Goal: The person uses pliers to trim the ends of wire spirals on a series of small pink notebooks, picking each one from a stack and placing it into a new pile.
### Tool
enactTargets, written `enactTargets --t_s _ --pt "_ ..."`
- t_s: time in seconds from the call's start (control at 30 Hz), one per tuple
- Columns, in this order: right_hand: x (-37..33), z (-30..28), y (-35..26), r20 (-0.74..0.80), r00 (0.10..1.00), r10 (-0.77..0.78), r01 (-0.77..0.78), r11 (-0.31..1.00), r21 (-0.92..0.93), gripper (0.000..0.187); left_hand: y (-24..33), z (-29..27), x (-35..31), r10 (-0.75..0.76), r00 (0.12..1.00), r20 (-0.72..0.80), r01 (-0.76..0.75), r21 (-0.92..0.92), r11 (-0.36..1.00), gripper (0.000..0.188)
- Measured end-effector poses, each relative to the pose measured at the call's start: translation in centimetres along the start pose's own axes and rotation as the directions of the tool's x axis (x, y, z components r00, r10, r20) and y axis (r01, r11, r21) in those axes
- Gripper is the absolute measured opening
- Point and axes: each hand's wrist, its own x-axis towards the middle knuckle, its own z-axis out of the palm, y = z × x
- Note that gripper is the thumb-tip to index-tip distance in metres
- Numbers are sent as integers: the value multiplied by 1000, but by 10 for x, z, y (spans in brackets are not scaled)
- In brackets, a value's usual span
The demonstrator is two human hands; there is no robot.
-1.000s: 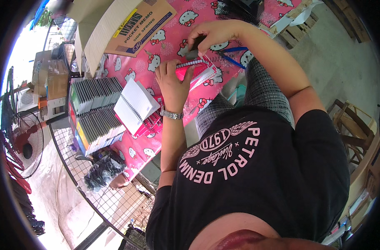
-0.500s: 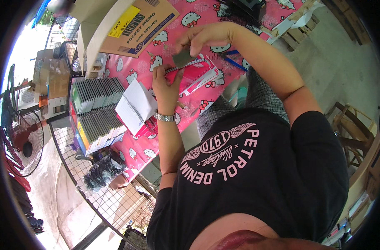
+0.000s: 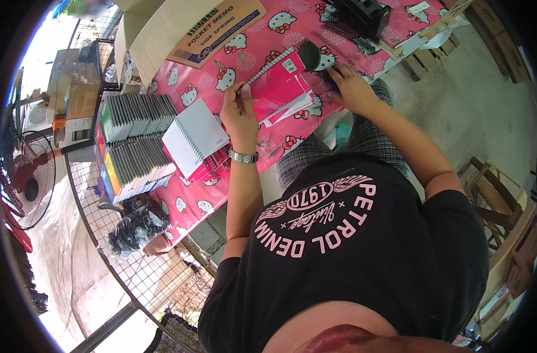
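A pink spiral notebook (image 3: 278,83) lies on the table in front of me, its wire coil along the far edge. My left hand (image 3: 240,115), with a metal watch on the wrist, has its fingers closed at the notebook's left end. A dark grey-green flat piece (image 3: 309,55) rests by its right corner. My right hand (image 3: 354,88) is closed over blue-handled pliers (image 3: 330,82) to the right of the notebook; most of the tool is hidden under the fingers. More pink covers with white edges (image 3: 292,109) lie just below the notebook.
An open spiral notebook (image 3: 193,138) tops a small pink pile on the left. Beyond it stand stacked spiral notebooks (image 3: 139,126). A cardboard box (image 3: 218,32) sits at the far left; a black tray (image 3: 362,16) and loose black coils (image 3: 354,42) lie at the far right.
My right hand has left the grey-green piece by the coil and moved right and nearer, onto the pliers. My left hand has loosened from around the notebook to its left end.
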Motion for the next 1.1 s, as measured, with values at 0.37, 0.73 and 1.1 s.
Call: enactTargets --t_s 0.37,0.73,1.1 --pt "-2 -56 -66 -159 979 -129 180 912 369 62 -17 4 0 7 1000 -23 -12 -189 982 21" --pt "39 -60 -130 -111 976 -186 216 878 428 61 -11 1 -1 199 980 -11 -194 172 966 21" --pt "45 -56 -141 -172 949 -265 293 941 166 51 -20 2 -3 164 985 -56 -154 148 977 29"
